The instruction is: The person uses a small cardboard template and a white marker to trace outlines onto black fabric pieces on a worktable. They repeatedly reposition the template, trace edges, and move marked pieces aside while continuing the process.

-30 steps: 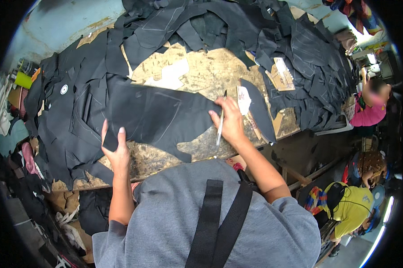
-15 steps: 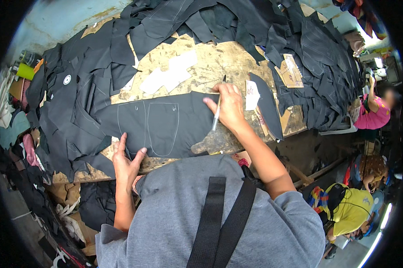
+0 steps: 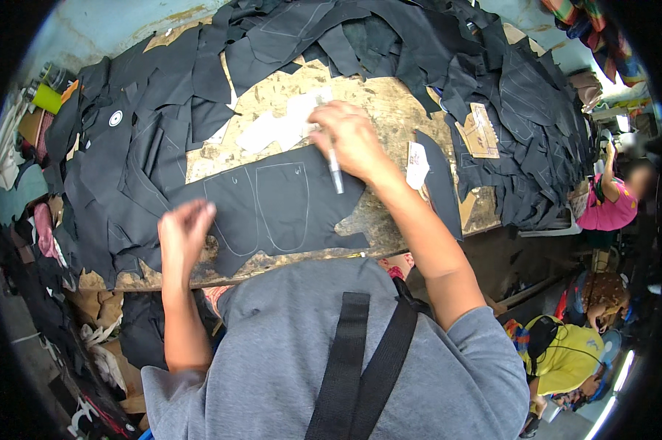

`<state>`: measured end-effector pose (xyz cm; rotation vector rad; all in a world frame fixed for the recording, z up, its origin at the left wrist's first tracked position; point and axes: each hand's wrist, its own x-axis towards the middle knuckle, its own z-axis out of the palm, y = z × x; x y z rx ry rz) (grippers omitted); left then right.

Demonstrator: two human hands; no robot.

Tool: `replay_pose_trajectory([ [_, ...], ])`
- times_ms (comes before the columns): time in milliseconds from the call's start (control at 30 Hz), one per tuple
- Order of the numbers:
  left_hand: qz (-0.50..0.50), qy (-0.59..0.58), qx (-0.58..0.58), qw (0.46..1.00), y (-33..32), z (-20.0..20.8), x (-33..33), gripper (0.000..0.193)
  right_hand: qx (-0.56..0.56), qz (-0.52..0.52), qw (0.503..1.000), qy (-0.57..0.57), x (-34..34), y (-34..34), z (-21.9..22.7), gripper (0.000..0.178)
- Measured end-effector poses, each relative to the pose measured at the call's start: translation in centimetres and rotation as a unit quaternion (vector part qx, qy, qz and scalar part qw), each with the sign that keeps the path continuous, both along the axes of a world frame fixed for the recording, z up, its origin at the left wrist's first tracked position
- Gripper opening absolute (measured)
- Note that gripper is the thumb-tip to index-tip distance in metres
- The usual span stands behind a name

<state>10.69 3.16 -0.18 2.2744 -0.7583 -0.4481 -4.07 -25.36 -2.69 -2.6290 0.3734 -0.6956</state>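
Note:
A black leather-like piece lies on the worn wooden table, with two rounded outlines drawn on it in pale lines. My right hand is over its far edge, closed around a slim pen with a clear, silvery barrel pointing back toward me. The fingers of that hand, slightly blurred, reach the white paper patterns beyond the piece and cover part of them. Above the left end of the piece, my left hand has its thumb and fingers drawn together; whether they pinch anything is hidden.
Black scraps heap along the left, back and right of the table. A tan card pattern and a white paper pattern lie at right. People in pink and yellow tops are off to the right.
My right hand has moved left and away from me to the white patterns, still with the pen. My left hand has lifted and drawn its spread fingers together. The black piece has shifted slightly.

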Motion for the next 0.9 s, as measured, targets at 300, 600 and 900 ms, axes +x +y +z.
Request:
replay_pose_trajectory([
  [300, -0.098, -0.332, -0.047, 0.937, -9.4, -6.1, 7.7, 0.028, 0.037, -0.12, 0.989, 0.081, 0.2, -6.8, -3.7, 0.029],
  [600, -0.08, -0.195, -0.05, 0.976, -7.6, -0.2, 11.1, 0.037, 0.036, -0.269, 0.96, 0.076, -5.5, -0.5, -2.1, 0.038],
  [900, 0.081, 0.255, -0.234, 0.935, -0.9, 1.6, 8.6, 0.043, 0.22, -0.216, 0.948, 0.082, -5.4, -1.7, -2.0, 0.022],
])
